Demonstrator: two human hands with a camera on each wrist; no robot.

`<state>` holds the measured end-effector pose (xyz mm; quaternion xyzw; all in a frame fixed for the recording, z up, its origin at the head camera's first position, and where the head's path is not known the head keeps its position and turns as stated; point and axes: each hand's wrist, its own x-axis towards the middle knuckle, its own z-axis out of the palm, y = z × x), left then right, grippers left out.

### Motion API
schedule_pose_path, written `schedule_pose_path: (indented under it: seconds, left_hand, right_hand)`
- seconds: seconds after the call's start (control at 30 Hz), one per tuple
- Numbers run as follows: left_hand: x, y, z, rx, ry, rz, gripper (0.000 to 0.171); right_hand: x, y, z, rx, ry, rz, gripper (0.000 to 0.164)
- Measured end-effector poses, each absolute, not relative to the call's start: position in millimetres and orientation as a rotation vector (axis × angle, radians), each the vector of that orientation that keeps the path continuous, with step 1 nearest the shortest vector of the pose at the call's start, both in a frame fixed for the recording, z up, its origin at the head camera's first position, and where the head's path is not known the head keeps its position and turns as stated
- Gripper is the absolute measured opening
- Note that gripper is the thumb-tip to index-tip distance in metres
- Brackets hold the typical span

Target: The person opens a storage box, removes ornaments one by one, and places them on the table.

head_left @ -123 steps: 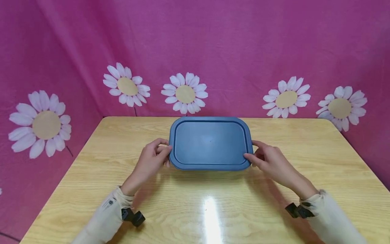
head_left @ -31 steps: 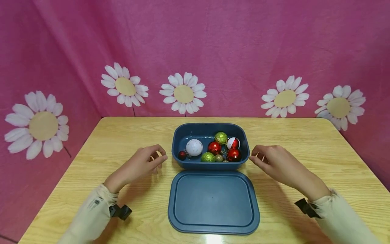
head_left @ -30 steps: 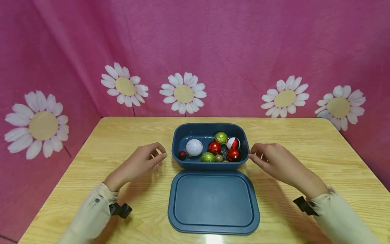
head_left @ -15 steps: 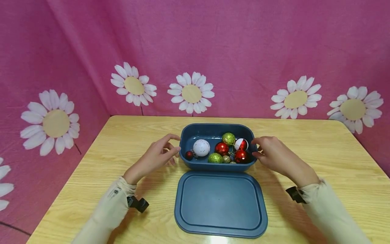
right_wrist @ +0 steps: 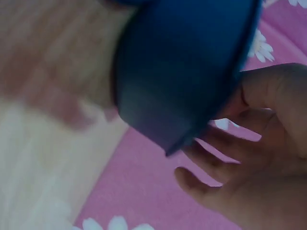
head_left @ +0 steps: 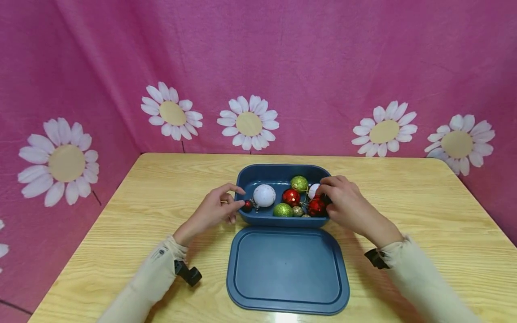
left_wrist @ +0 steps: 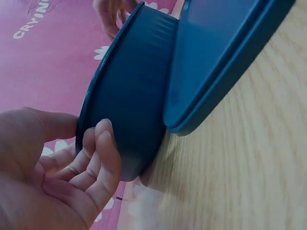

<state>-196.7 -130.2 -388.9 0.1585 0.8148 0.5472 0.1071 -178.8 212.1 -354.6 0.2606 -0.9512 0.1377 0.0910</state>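
A dark blue box [head_left: 282,221] stands on the table, holding several Christmas baubles. My left hand [head_left: 214,208] reaches over its left end, thumb and index apart beside a small red bauble [head_left: 247,206]. In the left wrist view, the other fingers [left_wrist: 106,151] bend loosely outside the box wall. My right hand [head_left: 351,206] reaches over the right end, fingertips near a red bauble [head_left: 316,207] and a red-and-white bauble [head_left: 313,190]; its fingers partly cover both. Between them lie a white bauble [head_left: 264,195], another red bauble [head_left: 291,197] and green glitter baubles [head_left: 282,210].
A blue lid [head_left: 287,271] lies flat on the table just in front of the box. The wooden table [head_left: 416,211] extends to both sides. Pink cloth [head_left: 307,76] with printed daisies hangs behind and at the sides.
The lid, earlier on the box between both hands, now lies in front of it. Since then both hands have moved inward over the box ends, the right one further over the baubles.
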Motion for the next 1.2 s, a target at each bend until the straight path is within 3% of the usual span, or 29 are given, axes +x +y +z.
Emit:
schedule_pose_path:
  seconds: [0.5, 1.2]
  left_hand:
    - [-202, -134, -390, 0.507, 2.133, 1.739, 0.050]
    - [-201, -138, -400, 0.453, 2.010, 1.824, 0.050]
  right_hand:
    - [-180, 200, -371, 0.844, -2.903, 0.602, 0.019]
    - [-183, 194, -377, 0.716, -2.856, 0.913, 0.015]
